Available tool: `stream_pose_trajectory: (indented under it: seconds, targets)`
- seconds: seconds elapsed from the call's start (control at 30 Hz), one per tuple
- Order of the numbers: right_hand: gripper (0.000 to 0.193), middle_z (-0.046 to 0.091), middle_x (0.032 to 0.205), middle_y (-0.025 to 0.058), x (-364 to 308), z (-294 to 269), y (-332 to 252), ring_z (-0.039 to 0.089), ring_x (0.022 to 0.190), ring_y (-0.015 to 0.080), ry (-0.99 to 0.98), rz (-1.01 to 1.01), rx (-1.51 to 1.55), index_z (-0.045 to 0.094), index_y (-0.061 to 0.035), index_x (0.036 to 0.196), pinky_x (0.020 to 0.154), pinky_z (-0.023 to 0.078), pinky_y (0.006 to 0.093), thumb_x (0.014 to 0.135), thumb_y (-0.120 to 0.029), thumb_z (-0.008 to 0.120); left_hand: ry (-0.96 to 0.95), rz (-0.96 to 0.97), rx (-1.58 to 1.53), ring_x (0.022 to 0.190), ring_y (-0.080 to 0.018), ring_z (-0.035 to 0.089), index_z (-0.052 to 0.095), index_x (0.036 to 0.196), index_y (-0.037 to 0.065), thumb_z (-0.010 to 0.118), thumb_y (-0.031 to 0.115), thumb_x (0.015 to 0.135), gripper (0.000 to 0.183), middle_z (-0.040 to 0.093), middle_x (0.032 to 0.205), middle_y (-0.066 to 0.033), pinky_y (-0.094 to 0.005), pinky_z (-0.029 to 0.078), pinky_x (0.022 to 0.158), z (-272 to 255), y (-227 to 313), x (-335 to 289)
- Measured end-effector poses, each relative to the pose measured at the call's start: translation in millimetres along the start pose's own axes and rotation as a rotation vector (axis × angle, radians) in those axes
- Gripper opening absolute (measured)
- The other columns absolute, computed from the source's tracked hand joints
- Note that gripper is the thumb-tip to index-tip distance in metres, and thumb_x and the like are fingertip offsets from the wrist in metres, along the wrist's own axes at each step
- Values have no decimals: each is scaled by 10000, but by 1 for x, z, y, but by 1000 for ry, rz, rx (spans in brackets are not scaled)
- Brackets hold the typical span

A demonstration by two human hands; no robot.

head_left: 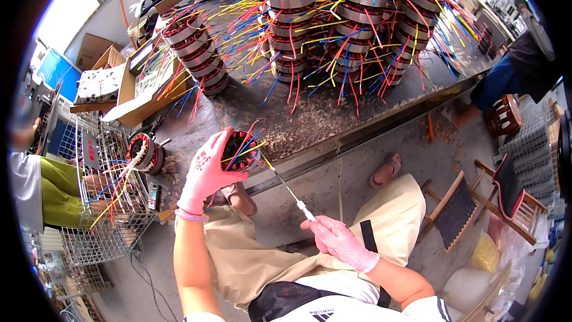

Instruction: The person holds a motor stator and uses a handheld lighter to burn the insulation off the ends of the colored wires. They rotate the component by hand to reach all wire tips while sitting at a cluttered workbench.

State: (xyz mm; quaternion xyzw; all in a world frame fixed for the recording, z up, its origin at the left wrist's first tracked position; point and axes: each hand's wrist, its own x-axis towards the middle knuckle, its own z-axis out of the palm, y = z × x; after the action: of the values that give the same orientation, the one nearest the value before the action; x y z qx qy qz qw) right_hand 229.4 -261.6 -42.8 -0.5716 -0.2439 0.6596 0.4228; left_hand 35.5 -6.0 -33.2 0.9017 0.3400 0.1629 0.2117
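While we look down through the head view, our left hand (205, 173), in a pink glove, is wrapped around a round motor coil (240, 150) just left of the frame's middle, holding it at the near edge of the surface (310, 122). Red, blue and yellow wires (245, 143) stick out of the coil's top. Our right hand (336, 237), also gloved, is clenched on the pale handle of a thin tool (290, 191), low and right of centre, and the tool's long shaft slants up and left until its tip meets the coil's right side, where a yellow wire crosses it.

To do this well, we judge that the left hand should keep the coil steady against the surface edge so that it cannot turn under the push of the tip. We would keep the tool shallow and slide it along the windings rather than stab, since a slip could scrape the wire coating or jab the left thumb, which sits close by. Loose wires are best kept clear of the shaft.

Elsewhere in this view, stacks of similar coils (333, 18) with bright wires fill the upper middle of the surface, another coil (146, 152) lies at the left beside a wire basket (104, 203), and a cardboard box (140, 92) sits in the upper left. Another person's legs (56, 194) show at the far left.
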Motion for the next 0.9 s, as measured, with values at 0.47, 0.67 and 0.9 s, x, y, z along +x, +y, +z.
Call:
stream_pose_trajectory:
  seconds: [0.47, 0.67, 0.9]
  targets:
    - [292, 446, 612, -24, -2, -1, -3, 418, 530, 60, 3, 24, -21, 609, -9, 1110, 497, 344, 234, 1013, -231, 445, -5, -3, 16, 1200, -369, 516, 404, 1396, 6, 876, 290, 564, 999, 511, 1320, -194, -403, 430, 1007, 1, -1, 0]
    - [288, 450, 611, -21, -1, -3, 1, 422, 530, 61, -3, 13, -2, 609, -7, 1110, 498, 348, 238, 1010, -225, 450, -8, -11, 6, 1194, -368, 519, 404, 1396, 5, 876, 293, 566, 997, 515, 1315, -188, -400, 432, 1003, 1, 0, 0]
    - [280, 436, 615, -25, -1, -2, -1, 410, 526, 57, -22, 23, 45, 600, -5, 1118, 490, 340, 235, 1013, -216, 449, -6, -11, 10, 1192, -361, 522, 407, 1392, -3, 870, 288, 571, 986, 517, 1313, -184, -396, 432, 1003, 1, 0, 0]
